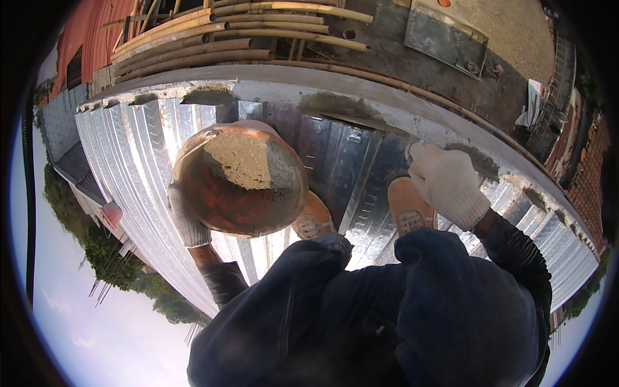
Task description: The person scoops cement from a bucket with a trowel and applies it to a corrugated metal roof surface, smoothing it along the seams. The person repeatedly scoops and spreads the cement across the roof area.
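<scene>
My gloved left hand [183, 213] grips the left side of a round orange bucket [238, 209], scuffed and holding grey mortar [235, 161]. My gloved right hand [445, 184] is closed above the right shoe, at the lower edge of a concrete ledge [461, 129]; a small grey piece shows at its fingers, too hidden to name. Patches of wet mortar [332, 104] lie along the ledge where it meets corrugated metal sheeting [122, 145]. My orange shoes [406, 203] are on the sheeting, either side of a raised rib.
Bamboo poles [258, 32] lie beyond the ledge at the top. Below are a grey yard with a rectangular sheet [445, 42], a ladder [548, 97] and a brick wall [583, 193] at the right. Red corrugated panels [77, 42] stand top left; trees and sky show past the left edge.
</scene>
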Demonstrator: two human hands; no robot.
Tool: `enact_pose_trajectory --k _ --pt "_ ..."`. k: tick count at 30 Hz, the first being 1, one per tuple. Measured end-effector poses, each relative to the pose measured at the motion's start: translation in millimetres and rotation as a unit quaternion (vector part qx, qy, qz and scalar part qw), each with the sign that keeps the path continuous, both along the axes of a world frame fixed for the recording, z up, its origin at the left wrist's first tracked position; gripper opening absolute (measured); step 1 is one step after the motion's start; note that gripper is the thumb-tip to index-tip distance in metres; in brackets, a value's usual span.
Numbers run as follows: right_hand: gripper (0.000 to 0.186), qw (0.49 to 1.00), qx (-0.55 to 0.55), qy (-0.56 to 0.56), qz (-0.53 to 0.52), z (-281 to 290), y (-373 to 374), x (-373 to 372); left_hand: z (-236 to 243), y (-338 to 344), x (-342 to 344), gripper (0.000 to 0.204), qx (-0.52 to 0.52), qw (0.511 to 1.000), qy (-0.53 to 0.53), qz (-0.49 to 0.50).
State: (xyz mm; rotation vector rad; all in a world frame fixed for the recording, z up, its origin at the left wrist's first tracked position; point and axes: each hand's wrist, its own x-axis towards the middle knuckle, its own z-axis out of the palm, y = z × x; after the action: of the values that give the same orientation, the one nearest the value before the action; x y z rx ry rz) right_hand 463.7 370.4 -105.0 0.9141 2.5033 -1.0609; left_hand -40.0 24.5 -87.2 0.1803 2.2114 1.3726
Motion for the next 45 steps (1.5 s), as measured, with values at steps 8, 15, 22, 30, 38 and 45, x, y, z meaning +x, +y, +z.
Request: enact_pose_trajectory --k 8,15,22,30,38,45 --pt "0.026 0.994 -0.027 -0.106 -0.004 48.7 -4.2 28.9 -1.2 2.8 1.7 0.056 -0.003 0.999 -0.030 0.029" --pt "0.023 0.996 -0.002 -0.031 -0.087 15.4 -3.4 41.6 1.8 12.7 4.9 0.055 0.019 1.000 -0.019 0.012" --pt "0.036 0.972 -0.139 -0.014 -0.187 16.9 -1.2 45.9 -5.4 4.4 1.1 0.050 0.016 1.000 0.011 0.005" --pt "0.035 0.943 -0.245 0.025 -0.223 18.2 -9.5 62.4 -16.3 -1.4 -11.4 0.053 0.033 0.999 -0.005 0.006" --pt "0.023 0.996 -0.017 0.020 -0.080 0.9 5.8 37.4 -11.4 -1.2 -7.8 0.053 0.004 0.998 0.049 -0.036" --pt "0.017 1.000 -0.010 -0.020 0.008 8.1 9.0 26.7 -16.1 -5.8 -11.9 0.050 0.014 0.999 0.037 0.004"
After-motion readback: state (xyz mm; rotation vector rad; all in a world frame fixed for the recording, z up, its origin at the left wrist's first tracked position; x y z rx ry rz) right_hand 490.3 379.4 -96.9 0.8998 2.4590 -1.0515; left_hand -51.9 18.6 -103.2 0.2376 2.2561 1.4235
